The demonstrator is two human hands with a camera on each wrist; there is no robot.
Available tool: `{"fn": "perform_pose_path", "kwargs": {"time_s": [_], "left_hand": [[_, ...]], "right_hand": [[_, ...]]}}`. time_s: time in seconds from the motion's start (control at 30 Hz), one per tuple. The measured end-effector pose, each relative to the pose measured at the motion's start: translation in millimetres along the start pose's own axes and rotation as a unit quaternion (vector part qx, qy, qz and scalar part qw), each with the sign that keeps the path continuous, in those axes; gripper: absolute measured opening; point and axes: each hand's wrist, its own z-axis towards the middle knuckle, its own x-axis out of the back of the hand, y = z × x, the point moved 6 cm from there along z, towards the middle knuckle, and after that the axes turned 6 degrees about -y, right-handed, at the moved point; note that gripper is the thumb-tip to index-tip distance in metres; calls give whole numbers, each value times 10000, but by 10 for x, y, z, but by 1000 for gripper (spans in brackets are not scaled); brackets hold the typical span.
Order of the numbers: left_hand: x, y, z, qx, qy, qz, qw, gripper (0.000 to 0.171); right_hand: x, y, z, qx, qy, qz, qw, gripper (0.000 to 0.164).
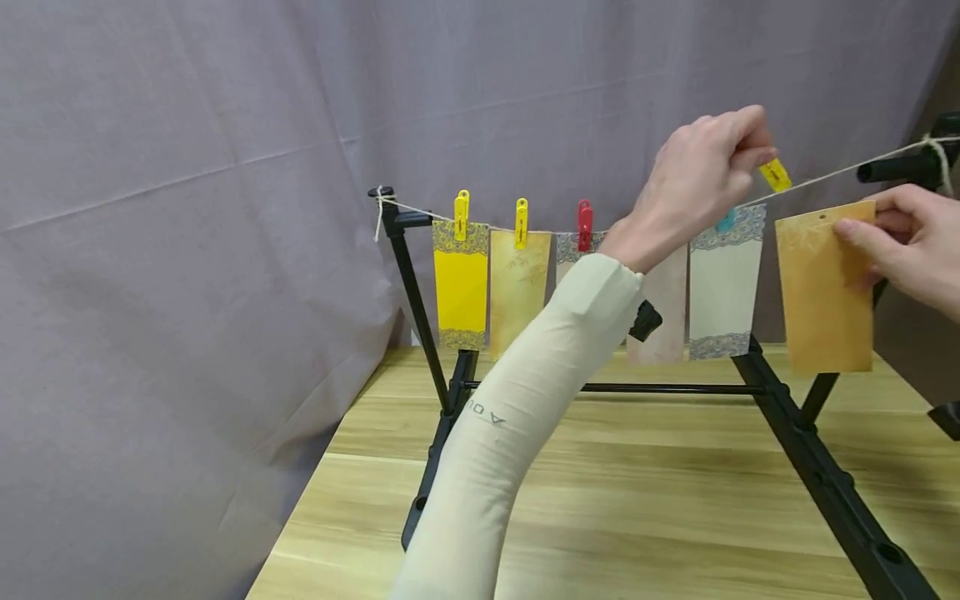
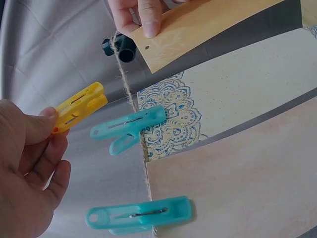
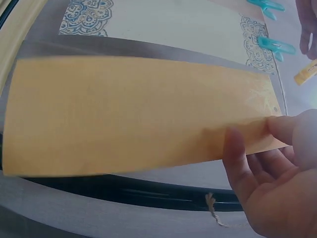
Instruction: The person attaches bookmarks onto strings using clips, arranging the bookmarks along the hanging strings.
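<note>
My left hand [image 1: 701, 171] pinches a yellow clothespin [image 1: 776, 175] between thumb and fingers, just above the string [image 1: 825, 177]. In the left wrist view that clothespin [image 2: 80, 107] points toward the string. On the right, my right hand [image 1: 918, 242] holds an orange-tan paper card [image 1: 825, 292] upright by its top right edge, its small punched hole near the thumb. The card's top edge is close under the string. Beside it hangs a white card with lace-pattern ends [image 1: 723, 283], held by a teal clothespin [image 2: 130, 126].
Further left, yellow [image 1: 461, 217] and red clothespins [image 1: 585, 225] hold several cards on the string. It runs between posts of a black folding frame [image 1: 420, 317] standing on a wooden table [image 1: 637, 500]. A grey curtain [image 1: 187, 250] hangs behind. My left forearm covers part of the row.
</note>
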Motion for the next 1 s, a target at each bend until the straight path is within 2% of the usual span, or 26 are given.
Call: {"fn": "perform_pose_path", "kwargs": {"time_s": [0.07, 0.2, 0.3, 0.37, 0.43, 0.47, 0.57, 0.6, 0.77, 1.0], "left_hand": [[-5, 23, 33, 30, -48, -14, 10000, 15], [-53, 60, 93, 190, -186, -86, 9996, 15], [-105, 72, 135, 260, -255, -29, 9993, 15], [-134, 72, 162, 308, -289, 13, 9991, 15], [-152, 77, 187, 343, -322, 22, 9989, 14], [-162, 81, 199, 355, -346, 6, 9988, 14], [-189, 105, 232, 376, -389, 18, 9985, 15], [-199, 109, 240, 398, -417, 30, 9983, 15], [-250, 125, 258, 451, -543, 119, 9974, 13], [-273, 145, 256, 400, -621, 388, 9965, 16]], "right_hand": [[17, 14, 4, -7, 61, 76, 10000, 19], [20, 43, 12, -173, 79, -93, 9998, 2], [26, 46, 3, -140, 131, -84, 9998, 4], [37, 44, -6, -63, 180, -19, 9998, 15], [46, 34, -10, -52, 165, -82, 9998, 5], [48, 32, -6, -106, 145, -172, 9997, 7], [58, 14, -1, -249, 108, -436, 9987, 32], [53, 3, 5, -304, 89, -541, 9980, 35], [29, -64, 25, -469, 62, -755, 9960, 40], [29, -119, 27, -509, 167, -443, 9976, 40]]}}
